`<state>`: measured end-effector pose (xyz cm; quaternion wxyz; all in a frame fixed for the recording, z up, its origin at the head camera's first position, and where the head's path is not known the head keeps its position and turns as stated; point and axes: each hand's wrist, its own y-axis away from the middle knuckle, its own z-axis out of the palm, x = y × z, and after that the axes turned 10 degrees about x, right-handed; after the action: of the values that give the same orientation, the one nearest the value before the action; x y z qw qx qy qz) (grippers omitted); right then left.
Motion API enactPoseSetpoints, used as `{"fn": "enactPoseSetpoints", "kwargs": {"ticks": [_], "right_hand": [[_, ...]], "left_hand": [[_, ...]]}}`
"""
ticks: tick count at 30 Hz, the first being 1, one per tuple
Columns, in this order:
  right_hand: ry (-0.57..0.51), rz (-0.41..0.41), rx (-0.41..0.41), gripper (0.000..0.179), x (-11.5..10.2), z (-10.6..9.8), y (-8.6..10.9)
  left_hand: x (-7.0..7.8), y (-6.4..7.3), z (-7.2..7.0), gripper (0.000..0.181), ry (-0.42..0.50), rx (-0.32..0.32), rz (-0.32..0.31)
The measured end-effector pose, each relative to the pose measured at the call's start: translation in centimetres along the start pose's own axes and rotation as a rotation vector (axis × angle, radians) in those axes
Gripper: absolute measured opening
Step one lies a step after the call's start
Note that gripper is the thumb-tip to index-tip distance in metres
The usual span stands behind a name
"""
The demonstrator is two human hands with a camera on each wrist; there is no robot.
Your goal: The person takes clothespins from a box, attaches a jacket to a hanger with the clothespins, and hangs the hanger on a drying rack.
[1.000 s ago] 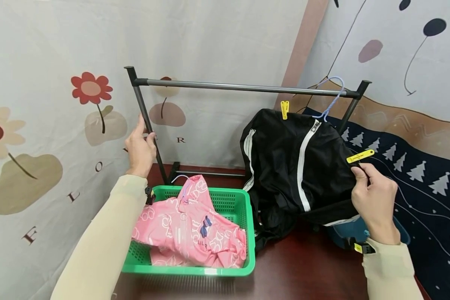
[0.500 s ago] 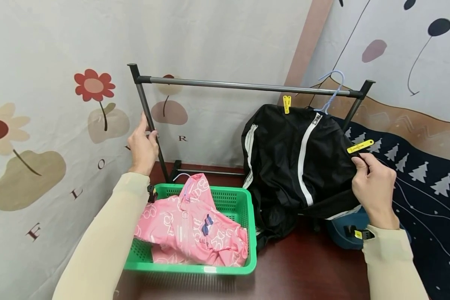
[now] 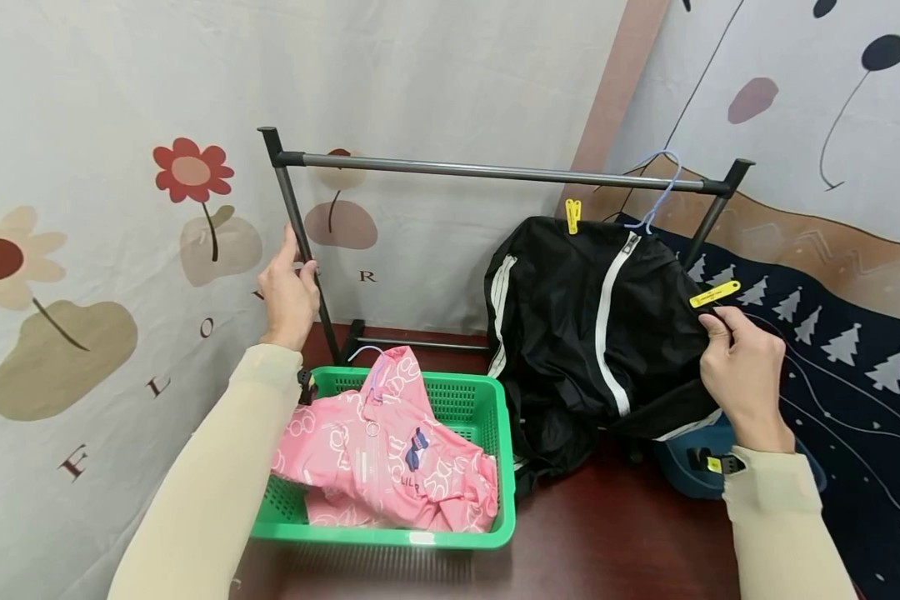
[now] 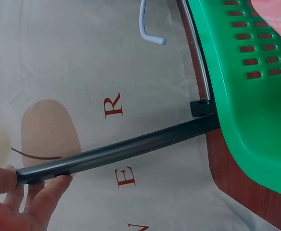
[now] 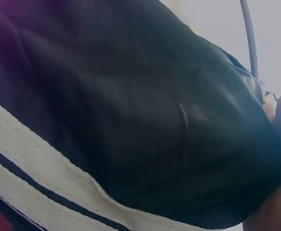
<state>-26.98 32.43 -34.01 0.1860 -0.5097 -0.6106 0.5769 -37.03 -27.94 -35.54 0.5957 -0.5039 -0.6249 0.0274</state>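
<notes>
My left hand (image 3: 290,292) holds the left upright of a dark metal clothes rack (image 3: 495,171); in the left wrist view its thumb and fingers (image 4: 46,197) are on either side of the post. A black jacket (image 3: 562,333) with white stripes and a white zip hangs from the rack's bar on a light blue hanger (image 3: 656,200). Two yellow clothes pegs are on it, one peg (image 3: 573,217) at the top and another peg (image 3: 715,294) at the right shoulder. Just below that second peg, my right hand (image 3: 746,375) pinches the jacket's edge. Black fabric (image 5: 131,110) fills most of the right wrist view.
A green basket (image 3: 505,467) in front of the rack holds a pink garment (image 3: 390,458) with a hanger in its neck. A blue container (image 3: 690,467) stands behind my right wrist. The tabletop (image 3: 607,542) is dark red; printed cloth hangs behind.
The hanger hook and jacket top rose a little, then came back down. My right hand has stayed on the jacket edge and my left hand on the post. The head view has shifted slightly.
</notes>
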Motion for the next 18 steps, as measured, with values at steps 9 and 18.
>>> {"fn": "enactPoseSetpoints", "kwargs": {"ticks": [9,18], "right_hand": [[0.001,0.011,-0.003,0.016,0.17,0.16,0.42],[0.005,0.016,-0.015,0.017,0.27,0.29,0.77]], "left_hand": [[0.2,0.12,-0.04,0.074,-0.007,-0.007,-0.007],[0.06,0.08,-0.01,0.073,-0.005,-0.009,-0.005]]}}
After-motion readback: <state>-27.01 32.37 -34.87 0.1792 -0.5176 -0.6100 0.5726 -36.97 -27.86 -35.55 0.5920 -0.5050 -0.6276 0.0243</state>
